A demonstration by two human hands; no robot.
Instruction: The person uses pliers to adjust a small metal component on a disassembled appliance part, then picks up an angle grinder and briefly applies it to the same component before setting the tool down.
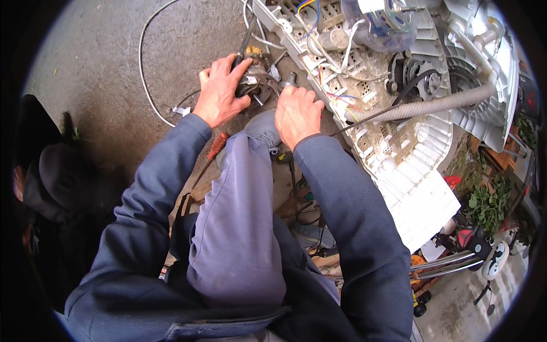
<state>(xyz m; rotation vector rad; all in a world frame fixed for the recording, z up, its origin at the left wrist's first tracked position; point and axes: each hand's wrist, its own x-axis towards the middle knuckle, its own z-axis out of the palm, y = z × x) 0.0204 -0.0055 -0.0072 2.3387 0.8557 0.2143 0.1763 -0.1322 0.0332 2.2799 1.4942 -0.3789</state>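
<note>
My left hand (221, 94) grips a dirty metal assembly (262, 77) on the ground, its fingers over the top and the thumb on the near side. A black cable or handle passes under its fingertips. Close by on the right, my right hand (298, 115) is closed in a fist against the assembly. What it holds is hidden by the fingers; a metal cylinder end (292, 78) shows just beyond the knuckles. My grey shoe (263, 126) lies under the assembly. A red-handled screwdriver (217, 146) lies left of my knee.
A white plastic appliance casing (364, 91) with wires fills the right. On it lie a motor with a pulley (419, 80), a ribbed grey hose (433, 104) and a white sheet (424, 211). A grey cable (142, 62) loops on the concrete. A person in dark clothes (62, 176) is at left.
</note>
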